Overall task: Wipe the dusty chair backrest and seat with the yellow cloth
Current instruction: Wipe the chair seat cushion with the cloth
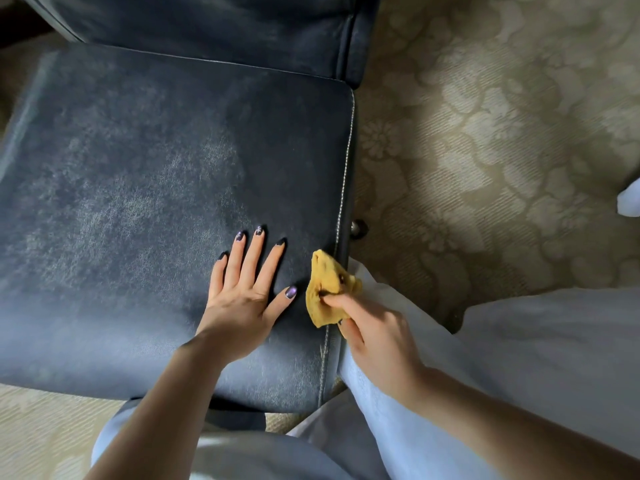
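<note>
The seat (138,188) is grey with dust across its left and middle, and so is the backrest (207,29) above it, so most of the wiping looks undone. The left hand (242,289) lies flat on the seat with its fingers straight and spread. It may leave a print in the dust or carry dust to cleaned parts. Just right of it, the cloth (327,289) sits bunched at the seat's right seam, pinched tightly by the right hand (374,337). Wadded so small, it could leave streaks and miss strips. Dust pushed over that edge might land on the pale trousers (519,358) beside it. A castor (358,230) shows under the edge, so a hard stroke could roll the chair.

Count: one seat, one backrest, one cloth, two hands, one castor in view.
</note>
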`<state>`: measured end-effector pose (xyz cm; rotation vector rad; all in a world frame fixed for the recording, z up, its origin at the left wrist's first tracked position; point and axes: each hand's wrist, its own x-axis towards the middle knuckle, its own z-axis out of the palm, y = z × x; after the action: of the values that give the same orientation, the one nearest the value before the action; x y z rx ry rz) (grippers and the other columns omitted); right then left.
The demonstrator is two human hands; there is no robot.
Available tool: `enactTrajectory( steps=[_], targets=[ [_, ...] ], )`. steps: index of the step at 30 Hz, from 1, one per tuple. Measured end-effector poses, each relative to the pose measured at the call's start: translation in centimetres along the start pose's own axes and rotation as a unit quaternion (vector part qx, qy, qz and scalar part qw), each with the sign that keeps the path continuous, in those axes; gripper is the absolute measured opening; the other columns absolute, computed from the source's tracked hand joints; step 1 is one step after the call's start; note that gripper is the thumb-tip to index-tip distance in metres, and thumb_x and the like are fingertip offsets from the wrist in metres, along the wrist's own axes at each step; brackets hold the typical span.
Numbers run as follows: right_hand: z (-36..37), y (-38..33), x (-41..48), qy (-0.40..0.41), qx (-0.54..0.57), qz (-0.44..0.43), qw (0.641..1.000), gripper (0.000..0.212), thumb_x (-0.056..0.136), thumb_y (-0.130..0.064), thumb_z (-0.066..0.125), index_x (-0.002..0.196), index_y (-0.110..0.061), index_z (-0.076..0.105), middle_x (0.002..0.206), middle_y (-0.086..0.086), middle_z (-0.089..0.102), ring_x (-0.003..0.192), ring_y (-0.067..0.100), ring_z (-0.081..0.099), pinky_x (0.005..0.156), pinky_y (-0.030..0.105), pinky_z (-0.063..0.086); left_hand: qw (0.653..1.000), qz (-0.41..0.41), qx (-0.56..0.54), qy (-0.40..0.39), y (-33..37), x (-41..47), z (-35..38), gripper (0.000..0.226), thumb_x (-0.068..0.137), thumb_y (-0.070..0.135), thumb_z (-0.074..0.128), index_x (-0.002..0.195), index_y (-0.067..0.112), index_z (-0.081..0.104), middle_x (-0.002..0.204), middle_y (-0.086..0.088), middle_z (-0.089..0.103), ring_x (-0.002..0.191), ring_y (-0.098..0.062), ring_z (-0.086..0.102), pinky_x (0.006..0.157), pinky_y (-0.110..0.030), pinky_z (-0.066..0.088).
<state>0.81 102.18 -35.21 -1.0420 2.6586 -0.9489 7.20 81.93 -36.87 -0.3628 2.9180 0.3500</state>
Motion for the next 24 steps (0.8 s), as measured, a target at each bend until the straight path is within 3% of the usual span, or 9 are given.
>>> enactTrajectory(
  steps=[5, 12, 14, 18, 24],
  targets=[
    [-0.2, 1.5, 1.4, 0.023, 0.0, -0.019, 1.0, 0.031, 0.082, -0.017, 0.047, 0.104, -0.028, 0.065, 0.074, -0.007, 0.067, 0.06, 0.012, 0.06, 0.049, 0.027, 0.048, 1.0, 0.006, -0.008, 0.005, -0.1, -0.1, 0.0, 0.067, 0.094, 0.064, 0.003, 0.15, 0.028, 0.009, 0.158, -0.005, 0.012, 0.142, -0.022, -0.001, 0.11, -0.034, -0.004],
    [-0.4, 2.6, 6.9, 0.044, 0.012, 0.061, 0.997, 0.031, 0.08, -0.014, 0.048, 0.104, -0.024, 0.064, 0.07, -0.001, 0.068, 0.054, 0.026, 0.06, 0.052, 0.029, 0.043, 1.0, 0.011, 0.009, 0.014, -0.1, 0.0, 0.0, 0.067, 0.096, 0.062, 0.007, 0.15, 0.023, 0.017, 0.156, -0.006, 0.013, 0.142, -0.027, 0.004, 0.11, -0.034, -0.001],
    [-0.7, 3.5, 8.9, 0.033, 0.038, 0.094, 0.994, 0.035, 0.079, -0.007, 0.049, 0.106, -0.024, 0.063, 0.08, 0.0, 0.07, 0.063, 0.028, 0.062, 0.06, 0.034, 0.048, 1.0, 0.012, 0.013, 0.014, -0.1, 0.0, 0.0, 0.067, 0.096, 0.061, 0.008, 0.15, 0.022, 0.018, 0.156, -0.006, 0.013, 0.142, -0.027, 0.004, 0.11, -0.036, 0.0],
    [-0.6, 5.3, 14.1, 0.042, 0.064, 0.144, 0.987, 0.038, 0.084, 0.006, 0.054, 0.108, -0.024, 0.059, 0.105, 0.0, 0.069, 0.1, 0.025, 0.065, 0.089, 0.045, 0.052, 1.0, 0.013, 0.013, 0.018, -0.1, 0.0, 0.1, 0.067, 0.096, 0.062, 0.007, 0.15, 0.023, 0.018, 0.156, -0.005, 0.011, 0.142, -0.027, 0.005, 0.11, -0.034, -0.002],
    [-1.7, 7.0, 20.5, 0.015, 0.066, 0.195, 0.978, 0.035, 0.093, 0.002, 0.047, 0.117, -0.023, 0.054, 0.123, 0.001, 0.061, 0.119, 0.023, 0.054, 0.093, 0.028, 0.045, 1.0, 0.012, 0.012, 0.017, -0.2, -0.1, 0.1, 0.067, 0.096, 0.062, 0.009, 0.15, 0.023, 0.017, 0.157, -0.005, 0.012, 0.142, -0.028, 0.006, 0.11, -0.036, 0.0]
  ],
)
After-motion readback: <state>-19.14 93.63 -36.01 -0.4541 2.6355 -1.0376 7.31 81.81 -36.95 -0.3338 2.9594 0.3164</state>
